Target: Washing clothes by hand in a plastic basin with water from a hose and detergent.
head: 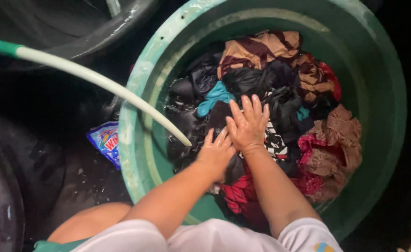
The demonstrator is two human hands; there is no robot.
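A large green plastic basin (383, 84) holds a heap of wet clothes (280, 88) in black, brown, red and teal. My right hand (247, 123) lies flat on the dark clothes near the middle, fingers spread. Just to its left and lower, my left hand (216, 151) presses down on the same pile, its fingers partly tucked under the right hand. Neither hand grips anything that I can see. A pale hose (98, 79) with a green section slants from the upper left over the basin's rim, its end just left of my left hand.
A blue detergent packet (105, 140) lies on the wet dark floor left of the basin. Black tubs stand at the upper left (74, 28) and lower left (9, 186), the latter with something pink inside. My knee (88, 221) is at the bottom.
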